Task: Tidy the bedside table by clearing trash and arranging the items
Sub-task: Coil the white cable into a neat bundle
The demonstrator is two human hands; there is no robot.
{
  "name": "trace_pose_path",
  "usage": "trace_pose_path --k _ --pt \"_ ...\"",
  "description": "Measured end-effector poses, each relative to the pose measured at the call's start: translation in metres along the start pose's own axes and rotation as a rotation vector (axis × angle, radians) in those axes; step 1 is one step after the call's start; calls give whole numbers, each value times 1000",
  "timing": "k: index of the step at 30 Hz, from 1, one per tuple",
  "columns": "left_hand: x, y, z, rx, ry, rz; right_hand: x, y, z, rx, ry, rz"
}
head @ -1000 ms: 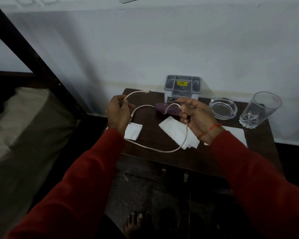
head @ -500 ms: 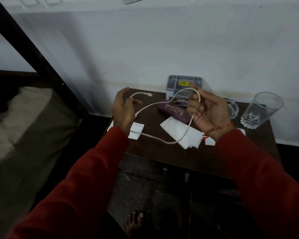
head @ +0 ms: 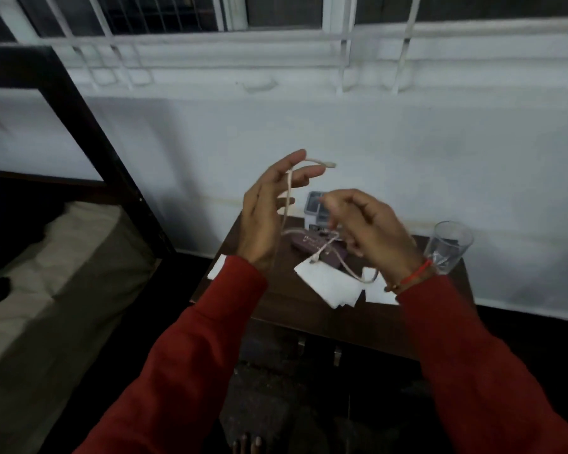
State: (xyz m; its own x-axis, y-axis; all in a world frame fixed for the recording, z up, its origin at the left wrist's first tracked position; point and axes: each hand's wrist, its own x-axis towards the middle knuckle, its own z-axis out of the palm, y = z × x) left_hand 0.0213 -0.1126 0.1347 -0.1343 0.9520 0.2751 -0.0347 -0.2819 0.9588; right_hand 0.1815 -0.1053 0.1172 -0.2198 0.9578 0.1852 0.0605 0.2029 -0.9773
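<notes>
A white charging cable is held up above the dark wooden bedside table. My left hand has it draped between the fingers, with the plug end sticking out to the right. My right hand grips the other part, and loops hang below it. On the table lie a maroon booklet, white tissue papers and another white paper at the left edge. A grey organizer box stands at the back, partly hidden by my right hand.
An empty drinking glass stands at the table's right back corner. A bed with a beige mattress and dark frame lies to the left. The white wall with a barred window is behind. My bare toes show below.
Both hands rose and came closer together, gathering the cable into smaller loops off the table. The view tilted up, showing the window. The ashtray is now hidden behind my right hand.
</notes>
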Motion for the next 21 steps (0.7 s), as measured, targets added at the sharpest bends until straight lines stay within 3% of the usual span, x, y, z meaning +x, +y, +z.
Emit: trace_pose_path --k 2,5,7,9,12,14,16,21 --pt "-12 23 5 -27 -149 50 -15 -22 8 -239 -11 -72" --pt "-34 49 7 -69 -374 49 -43 -51 17 -377 -32 -216" --pt "-42 59 5 -50 -415 31 -58 -68 17 -426 -14 -259" --pt "-45 72 -1 198 -289 159 -70 -88 14 -433 -10 -241" --pt "-49 89 -12 887 -84 426 -81 -116 0 -465 5 -226" --pt "-55 102 -16 1080 -96 360 -84 -136 -10 -597 16 -284" --pt "-59 117 -19 985 -199 231 -77 -147 -25 -703 62 -302" --pt "-82 166 -25 98 -544 -206 -48 -175 -50 -958 249 -334"
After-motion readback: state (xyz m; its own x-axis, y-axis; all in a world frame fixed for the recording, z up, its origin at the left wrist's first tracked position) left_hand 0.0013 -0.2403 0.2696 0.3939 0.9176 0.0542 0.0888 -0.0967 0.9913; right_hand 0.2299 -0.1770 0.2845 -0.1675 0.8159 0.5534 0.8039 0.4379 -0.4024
